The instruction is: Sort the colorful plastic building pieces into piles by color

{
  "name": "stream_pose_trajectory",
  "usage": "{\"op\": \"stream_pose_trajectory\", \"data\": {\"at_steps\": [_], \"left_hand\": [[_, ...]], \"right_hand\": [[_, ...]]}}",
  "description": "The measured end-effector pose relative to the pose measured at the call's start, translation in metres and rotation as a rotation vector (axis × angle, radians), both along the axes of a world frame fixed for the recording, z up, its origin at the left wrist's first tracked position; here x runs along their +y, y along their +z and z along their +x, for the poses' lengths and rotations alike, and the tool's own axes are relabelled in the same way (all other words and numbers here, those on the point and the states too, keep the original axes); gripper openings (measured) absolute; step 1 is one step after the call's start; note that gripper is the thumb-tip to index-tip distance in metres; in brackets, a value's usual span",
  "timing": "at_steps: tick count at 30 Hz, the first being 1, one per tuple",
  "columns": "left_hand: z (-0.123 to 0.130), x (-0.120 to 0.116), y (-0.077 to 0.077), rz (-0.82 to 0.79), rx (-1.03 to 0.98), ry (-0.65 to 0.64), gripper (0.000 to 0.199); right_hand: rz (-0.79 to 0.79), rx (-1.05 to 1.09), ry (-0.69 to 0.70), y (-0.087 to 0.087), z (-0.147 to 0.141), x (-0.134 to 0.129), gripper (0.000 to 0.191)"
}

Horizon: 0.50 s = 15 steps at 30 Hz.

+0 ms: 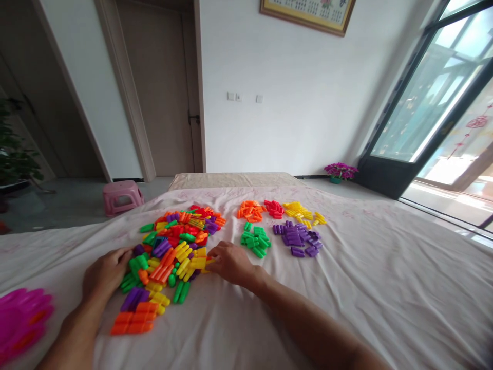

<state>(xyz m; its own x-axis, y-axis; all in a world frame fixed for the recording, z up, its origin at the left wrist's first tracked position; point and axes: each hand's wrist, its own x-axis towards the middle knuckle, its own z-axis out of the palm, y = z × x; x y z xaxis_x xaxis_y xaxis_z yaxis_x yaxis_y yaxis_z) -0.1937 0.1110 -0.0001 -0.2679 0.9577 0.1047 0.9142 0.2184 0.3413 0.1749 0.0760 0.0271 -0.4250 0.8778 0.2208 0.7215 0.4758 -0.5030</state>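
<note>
Right hand (pixel 231 262) at the mixed pile's (pixel 165 257) right edge, left hand (pixel 106 272) at its left, both grips unclear | orange (pixel 250 211), red (pixel 274 209), yellow (pixel 296 209), green (pixel 256 241), purple heaps (pixel 295 235) grouped rightward on the cloth (pixel 346 308) | big pile (what a jumble!) unsorted

Pink tray (pixel 23 321) L of your L grip (pixel 110 267): blurred, cut off by edge. Pc (pixel 209 260) at your R grip (pixel 210 262): part-hidden.

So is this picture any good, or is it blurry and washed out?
Head view: glare bleaches parts of the glass door, while the left background is dim; the bright pink item is blurred, the coloured pieces clearer; the door frame leans, probably wide-lens distortion.
</note>
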Motion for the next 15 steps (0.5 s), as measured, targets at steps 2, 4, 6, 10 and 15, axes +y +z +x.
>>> {"op": "stream_pose_trajectory", "data": {"at_steps": [2, 4, 6, 10, 15], "left_hand": [[0.001, -0.001, 0.002, -0.009, -0.003, 0.002, 0.057], [0.003, -0.002, 0.005, -0.023, -0.005, 0.006, 0.058], [0.005, -0.003, 0.008, -0.036, -0.01, 0.005, 0.059], [0.007, -0.005, 0.009, -0.026, -0.007, 0.003, 0.059], [-0.008, 0.006, -0.009, -0.021, 0.018, 0.004, 0.06]], "right_hand": [[-0.001, -0.03, 0.015, -0.005, -0.005, -0.001, 0.024], [-0.014, -0.014, 0.029, -0.008, -0.004, -0.001, 0.022], [-0.038, 0.012, 0.027, -0.008, 0.0, -0.001, 0.018], [-0.012, 0.086, -0.019, -0.001, 0.02, 0.006, 0.013], [0.151, 0.166, -0.239, 0.015, 0.075, 0.033, 0.01]]}}
